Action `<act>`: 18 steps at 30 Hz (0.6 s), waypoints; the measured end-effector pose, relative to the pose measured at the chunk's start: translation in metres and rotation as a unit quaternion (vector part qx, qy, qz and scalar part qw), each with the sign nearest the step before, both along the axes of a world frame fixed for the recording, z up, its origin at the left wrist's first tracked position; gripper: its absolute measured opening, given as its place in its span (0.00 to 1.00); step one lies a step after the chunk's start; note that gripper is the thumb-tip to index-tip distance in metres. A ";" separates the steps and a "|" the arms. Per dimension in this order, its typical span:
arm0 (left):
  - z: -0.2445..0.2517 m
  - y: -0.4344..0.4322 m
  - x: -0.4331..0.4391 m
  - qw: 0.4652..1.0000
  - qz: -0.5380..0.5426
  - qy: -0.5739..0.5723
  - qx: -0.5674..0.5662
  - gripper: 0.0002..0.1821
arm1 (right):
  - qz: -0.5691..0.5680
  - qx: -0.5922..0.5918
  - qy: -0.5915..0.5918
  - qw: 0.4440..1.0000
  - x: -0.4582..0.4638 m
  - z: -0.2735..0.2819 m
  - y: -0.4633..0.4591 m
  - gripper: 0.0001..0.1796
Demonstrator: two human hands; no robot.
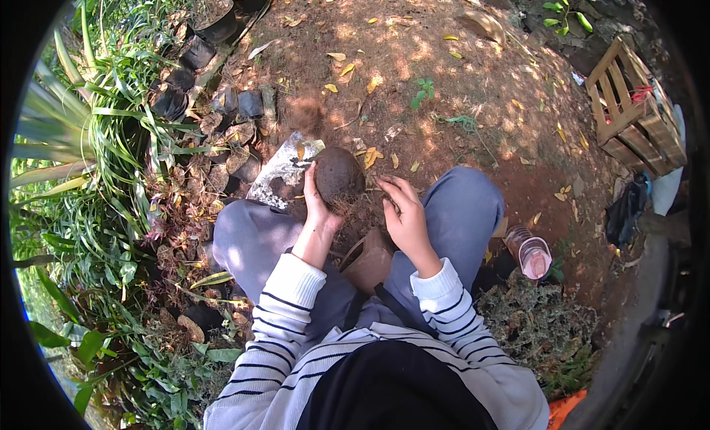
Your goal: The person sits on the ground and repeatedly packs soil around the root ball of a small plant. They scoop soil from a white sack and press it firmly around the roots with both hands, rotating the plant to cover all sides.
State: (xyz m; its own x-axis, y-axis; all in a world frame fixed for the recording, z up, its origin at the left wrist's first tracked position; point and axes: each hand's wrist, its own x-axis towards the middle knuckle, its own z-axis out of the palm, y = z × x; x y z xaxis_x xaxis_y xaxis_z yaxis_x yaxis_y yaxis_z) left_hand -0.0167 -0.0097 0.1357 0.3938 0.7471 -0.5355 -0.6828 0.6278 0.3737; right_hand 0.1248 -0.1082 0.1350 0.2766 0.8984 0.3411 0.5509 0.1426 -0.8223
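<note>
A round, dark brown coconut (339,176) with loose fibres at its lower end rests in my left hand (320,205), whose fingers and palm are around its left side and underside. My right hand (402,213) is apart from it, to the right above my thigh, with fingers spread and nothing seen in it. Brown fibre and soil litter the ground beneath the coconut. Between my legs sits a brown container or bag (370,262); which one, I cannot tell. Beyond my left knee lies a crumpled white sheet or sack (277,163) with dark patches.
A plastic bottle (528,252) with a pinkish end lies by my right knee, near dry plants (538,319). A wooden crate (635,111) and a black plastic bag (627,211) are at right. Leafy plants (125,130) and black planting bags (197,52) line the left side.
</note>
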 end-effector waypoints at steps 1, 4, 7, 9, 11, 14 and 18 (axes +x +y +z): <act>-0.012 -0.011 -0.002 1.000 0.006 -0.024 0.002 0.34 | -0.002 0.006 -0.031 0.999 -0.005 0.000 -0.008 0.23; -0.057 -0.044 0.002 0.995 0.045 -0.087 -0.019 0.34 | -0.006 -0.001 -0.071 0.997 -0.017 -0.005 -0.025 0.28; -0.086 -0.070 0.005 0.983 0.090 -0.151 -0.048 0.34 | -0.026 -0.046 -0.245 0.968 -0.031 -0.010 -0.042 0.29; -0.097 -0.079 0.002 0.985 0.075 -0.140 -0.062 0.34 | -0.027 -0.060 -0.226 0.972 -0.032 -0.014 -0.046 0.30; -0.103 -0.079 0.001 0.987 0.063 -0.136 -0.057 0.34 | -0.035 -0.064 -0.197 0.978 -0.031 -0.012 -0.048 0.31; -0.092 -0.071 0.008 0.985 0.055 -0.139 -0.080 0.34 | -0.041 -0.069 -0.215 0.973 -0.035 -0.013 -0.046 0.32; -0.102 -0.063 0.005 0.988 0.054 -0.132 -0.055 0.35 | -0.030 -0.051 -0.175 0.983 -0.035 -0.013 -0.036 0.29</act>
